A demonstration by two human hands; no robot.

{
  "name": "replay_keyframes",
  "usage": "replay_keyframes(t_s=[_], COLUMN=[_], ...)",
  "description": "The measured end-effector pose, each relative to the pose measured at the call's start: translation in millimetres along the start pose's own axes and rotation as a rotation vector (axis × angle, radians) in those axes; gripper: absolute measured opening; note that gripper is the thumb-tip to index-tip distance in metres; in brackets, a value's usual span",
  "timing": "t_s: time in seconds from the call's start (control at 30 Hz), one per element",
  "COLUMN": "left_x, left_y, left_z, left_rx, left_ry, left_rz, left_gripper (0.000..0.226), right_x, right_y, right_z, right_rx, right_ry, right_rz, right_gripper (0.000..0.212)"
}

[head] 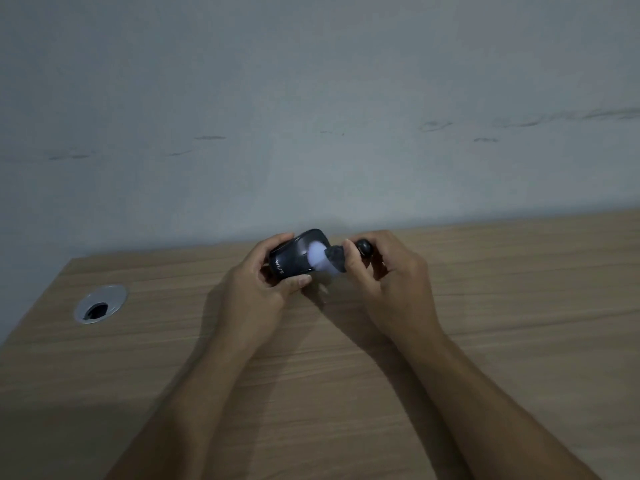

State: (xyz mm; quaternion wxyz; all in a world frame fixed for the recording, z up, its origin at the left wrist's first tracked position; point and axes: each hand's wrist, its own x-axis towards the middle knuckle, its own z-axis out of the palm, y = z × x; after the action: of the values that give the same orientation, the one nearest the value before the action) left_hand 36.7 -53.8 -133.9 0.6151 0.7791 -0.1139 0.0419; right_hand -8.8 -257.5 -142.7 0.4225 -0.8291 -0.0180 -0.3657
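A black computer mouse [294, 258] with white lettering is held just above the wooden desk [502, 306], near its far edge. My left hand [263, 285] grips the mouse from the left, thumb under its near end and fingers over the top. My right hand [384, 282] holds a small brush [334, 259] with a round black knob handle and pale bristles. The bristles are pressed against the mouse's right side. The mouse's underside is hidden.
A round metal cable grommet [100, 303] with a dark hole sits in the desk at the left. A grey wall [311, 116] rises right behind the desk's far edge. The desk's left edge runs diagonally toward the lower left.
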Motion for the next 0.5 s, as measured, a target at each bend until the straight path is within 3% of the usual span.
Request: replay_keyframes(t_s=[0.13, 0.37, 0.5], left_x=[-1, -3, -7], left_y=[2, 2, 0], left_z=[1, -2, -2], left_rx=[0.019, 0.065, 0.013], left_ry=[-0.024, -0.016, -0.015], left_rz=[-0.009, 0.007, 0.004], left_gripper=[0.069, 0.066, 0.065], right_x=[5, -4, -10], right_y=[5, -15, -17], right_z=[-5, 1, 1], right_rx=[-0.029, -0.022, -0.043], right_ry=[0.061, -0.058, -0.027], right_rz=[0.102, -0.041, 0.015], right_gripper=[0.018, 0.018, 0.018])
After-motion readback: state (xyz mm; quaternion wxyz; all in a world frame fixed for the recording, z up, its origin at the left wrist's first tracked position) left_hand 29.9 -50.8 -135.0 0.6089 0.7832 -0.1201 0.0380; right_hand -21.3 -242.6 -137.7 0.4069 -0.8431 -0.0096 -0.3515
